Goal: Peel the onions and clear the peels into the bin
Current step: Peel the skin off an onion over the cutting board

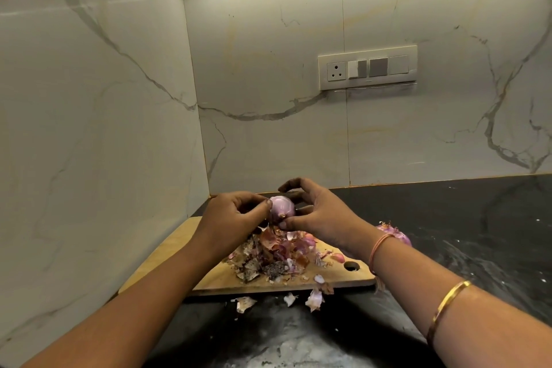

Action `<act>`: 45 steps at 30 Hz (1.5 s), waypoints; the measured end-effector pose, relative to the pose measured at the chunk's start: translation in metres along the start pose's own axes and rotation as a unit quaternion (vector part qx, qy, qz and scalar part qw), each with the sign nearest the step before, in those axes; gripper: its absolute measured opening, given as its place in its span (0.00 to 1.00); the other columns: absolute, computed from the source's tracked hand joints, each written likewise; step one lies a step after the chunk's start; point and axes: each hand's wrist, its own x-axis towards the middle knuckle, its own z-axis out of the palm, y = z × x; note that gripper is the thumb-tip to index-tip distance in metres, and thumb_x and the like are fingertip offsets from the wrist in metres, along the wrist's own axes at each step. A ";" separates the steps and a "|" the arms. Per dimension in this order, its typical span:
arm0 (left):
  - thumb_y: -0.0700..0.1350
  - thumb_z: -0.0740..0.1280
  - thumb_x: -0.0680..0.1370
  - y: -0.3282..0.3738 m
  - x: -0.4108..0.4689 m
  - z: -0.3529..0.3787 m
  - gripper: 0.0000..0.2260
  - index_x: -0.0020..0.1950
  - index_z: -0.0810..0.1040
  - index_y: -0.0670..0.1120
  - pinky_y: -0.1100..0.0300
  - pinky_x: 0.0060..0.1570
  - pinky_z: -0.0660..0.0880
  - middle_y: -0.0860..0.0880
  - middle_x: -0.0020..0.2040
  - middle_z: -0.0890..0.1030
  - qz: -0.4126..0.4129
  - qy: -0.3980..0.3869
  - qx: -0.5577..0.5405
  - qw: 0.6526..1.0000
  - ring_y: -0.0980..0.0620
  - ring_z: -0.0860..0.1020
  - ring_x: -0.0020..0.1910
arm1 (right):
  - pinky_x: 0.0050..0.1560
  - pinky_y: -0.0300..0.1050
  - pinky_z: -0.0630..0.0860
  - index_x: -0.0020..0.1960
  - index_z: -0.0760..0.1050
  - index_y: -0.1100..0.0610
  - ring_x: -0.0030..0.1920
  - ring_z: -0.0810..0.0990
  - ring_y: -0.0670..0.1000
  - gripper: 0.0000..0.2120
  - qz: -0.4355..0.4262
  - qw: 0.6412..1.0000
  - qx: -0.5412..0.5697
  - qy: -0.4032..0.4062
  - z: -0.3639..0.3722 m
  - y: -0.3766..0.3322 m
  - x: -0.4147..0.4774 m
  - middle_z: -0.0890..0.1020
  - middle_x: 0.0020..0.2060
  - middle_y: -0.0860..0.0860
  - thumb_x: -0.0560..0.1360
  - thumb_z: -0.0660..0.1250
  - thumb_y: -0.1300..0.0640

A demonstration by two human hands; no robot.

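Note:
A pale purple onion is held up above a wooden chopping board. My right hand curls round the onion from the right, thumb at its lower end. My left hand pinches at the onion's left side with the fingertips. A heap of dry onion peels lies on the board below both hands. Another onion with skin on sits on the counter behind my right wrist, partly hidden.
A few loose peels lie on the dark counter in front of the board. Marble walls close the corner at left and behind. A socket and switch plate is on the back wall. No bin is in view.

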 end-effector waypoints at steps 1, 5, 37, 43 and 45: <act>0.43 0.67 0.75 0.000 0.000 0.000 0.05 0.47 0.82 0.48 0.62 0.39 0.80 0.53 0.38 0.83 0.007 0.000 0.015 1.000 0.57 0.82 0.36 | 0.56 0.50 0.79 0.55 0.72 0.48 0.53 0.81 0.53 0.23 -0.007 1.000 -0.024 0.001 0.001 0.000 0.000 0.80 0.53 0.50 0.67 0.73 0.68; 0.43 0.69 0.72 0.001 0.001 -0.001 0.06 0.48 0.83 0.47 0.70 0.37 0.76 0.57 0.36 0.81 0.030 0.022 0.079 0.996 0.61 0.80 0.36 | 0.56 0.47 0.78 0.58 0.75 0.52 0.52 0.81 0.50 0.21 -0.045 0.992 -0.115 0.011 0.005 -0.001 0.001 0.82 0.52 0.50 0.67 0.74 0.65; 0.44 0.67 0.75 0.005 -0.003 -0.001 0.05 0.44 0.80 0.54 0.61 0.42 0.79 0.54 0.40 0.82 -0.009 -0.020 0.000 1.000 0.56 0.81 0.40 | 0.48 0.40 0.80 0.50 0.73 0.53 0.48 0.81 0.49 0.19 0.004 1.000 0.022 0.003 0.000 -0.005 -0.002 0.81 0.47 0.51 0.68 0.72 0.71; 0.43 0.69 0.72 0.005 -0.003 0.001 0.07 0.49 0.82 0.49 0.75 0.36 0.73 0.59 0.38 0.81 0.006 -0.019 0.064 0.998 0.64 0.79 0.38 | 0.50 0.30 0.75 0.61 0.75 0.52 0.51 0.79 0.46 0.21 -0.076 0.983 -0.167 0.010 0.006 -0.003 -0.003 0.81 0.53 0.49 0.70 0.70 0.66; 0.42 0.68 0.71 0.004 -0.003 0.001 0.09 0.50 0.82 0.47 0.75 0.36 0.72 0.59 0.37 0.80 0.011 -0.017 0.085 0.996 0.63 0.78 0.38 | 0.45 0.25 0.72 0.60 0.77 0.53 0.48 0.77 0.44 0.19 -0.103 0.973 -0.204 0.019 0.009 -0.003 -0.004 0.82 0.52 0.49 0.71 0.69 0.66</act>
